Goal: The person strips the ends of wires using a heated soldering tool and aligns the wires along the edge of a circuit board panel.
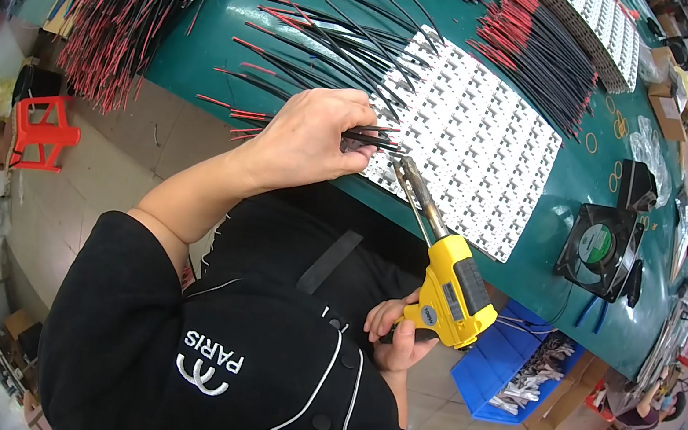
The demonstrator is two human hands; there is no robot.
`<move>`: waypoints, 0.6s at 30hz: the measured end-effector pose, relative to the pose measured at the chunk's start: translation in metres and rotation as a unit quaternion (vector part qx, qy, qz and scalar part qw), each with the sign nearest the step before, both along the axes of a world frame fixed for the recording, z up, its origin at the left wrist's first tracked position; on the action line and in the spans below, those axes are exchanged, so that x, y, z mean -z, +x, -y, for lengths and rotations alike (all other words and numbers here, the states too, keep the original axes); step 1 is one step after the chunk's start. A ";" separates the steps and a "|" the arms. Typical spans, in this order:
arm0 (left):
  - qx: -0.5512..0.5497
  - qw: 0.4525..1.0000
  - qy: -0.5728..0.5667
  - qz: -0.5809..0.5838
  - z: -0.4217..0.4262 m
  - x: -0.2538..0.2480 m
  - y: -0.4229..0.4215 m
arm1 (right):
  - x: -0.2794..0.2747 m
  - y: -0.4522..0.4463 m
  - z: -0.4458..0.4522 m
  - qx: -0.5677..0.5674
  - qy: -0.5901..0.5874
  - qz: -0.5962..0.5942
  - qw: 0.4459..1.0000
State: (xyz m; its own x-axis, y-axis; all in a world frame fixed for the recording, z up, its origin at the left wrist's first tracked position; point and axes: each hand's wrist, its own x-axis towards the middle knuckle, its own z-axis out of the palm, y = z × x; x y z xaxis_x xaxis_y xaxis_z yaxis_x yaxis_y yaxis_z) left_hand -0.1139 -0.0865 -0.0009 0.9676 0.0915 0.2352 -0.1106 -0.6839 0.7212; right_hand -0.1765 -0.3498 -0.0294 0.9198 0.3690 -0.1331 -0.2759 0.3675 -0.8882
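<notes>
My left hand (pixel 311 139) is closed around a few thin black wires with red ends (pixel 369 137), holding them over the near left edge of a white panel (pixel 480 137). The panel has rows of small dark slots, and more black and red wires (pixel 325 43) stick out leftward from its far left side. In my right hand (pixel 397 334), low in front of my body, is the grip of a yellow soldering gun (pixel 452 294). Its metal tip points up at the panel's edge, close to the wire ends; whether they touch I cannot tell.
A green table (pixel 215 62) carries a wire bundle (pixel 538 48), stacked white panels (pixel 587 20), a black fan (pixel 598 251) and blue-handled pliers (pixel 591 314). Wired panels (pixel 124 22) hang over the left side. Below are a blue bin (pixel 480 373) and a red stool (pixel 45 133). People work at right.
</notes>
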 end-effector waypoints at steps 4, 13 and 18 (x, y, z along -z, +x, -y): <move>0.010 0.999 0.003 0.033 -0.002 0.001 0.000 | -0.001 0.000 -0.001 0.005 -0.001 0.004 1.000; 0.111 0.993 0.013 0.028 -0.016 -0.004 0.005 | -0.002 0.001 -0.001 0.013 0.004 0.002 1.000; 0.091 0.995 0.015 0.039 -0.013 0.001 0.007 | -0.002 0.000 -0.001 0.012 0.004 0.001 1.000</move>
